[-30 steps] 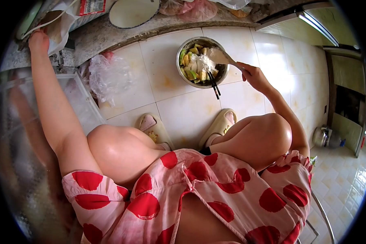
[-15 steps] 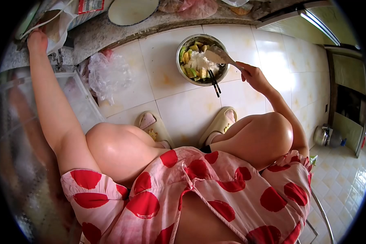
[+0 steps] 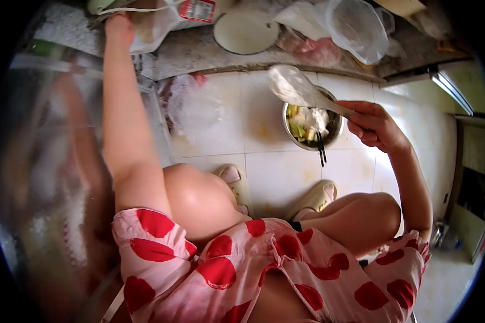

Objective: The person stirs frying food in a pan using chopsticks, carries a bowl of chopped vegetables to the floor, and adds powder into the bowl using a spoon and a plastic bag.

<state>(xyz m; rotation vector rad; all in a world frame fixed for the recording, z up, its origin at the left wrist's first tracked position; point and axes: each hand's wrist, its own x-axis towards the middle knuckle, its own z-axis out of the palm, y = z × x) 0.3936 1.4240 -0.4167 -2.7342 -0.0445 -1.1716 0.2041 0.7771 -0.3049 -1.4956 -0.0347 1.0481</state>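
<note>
My right hand (image 3: 376, 125) is closed round the handle of a pale rice paddle (image 3: 293, 89), its broad blade raised over the far left rim of a steel bowl (image 3: 335, 137). The bowl stands on the floor and holds chunks of green and yellow vegetable (image 3: 296, 129) with a heap of white powder (image 3: 313, 121) on top. Dark chopsticks (image 3: 321, 149) lean out over its near side. At the upper left, my left hand (image 3: 118, 31) grips the edge of a white plastic bag (image 3: 153, 29); its fingertips are partly hidden.
On the stone ledge lie a pale round lid or plate (image 3: 246, 33), a clear plastic tub (image 3: 357, 29) and crumpled bags (image 3: 312, 51). A clear plastic bag (image 3: 194, 110) lies on the tiles. A glass-sided cabinet (image 3: 54, 161) stands left of me, and my slippered feet (image 3: 311, 200) are near the bowl.
My right hand has lifted the rice paddle up out of the bowl and swung its blade leftward. The view has turned left, while my left hand stays at the bag.
</note>
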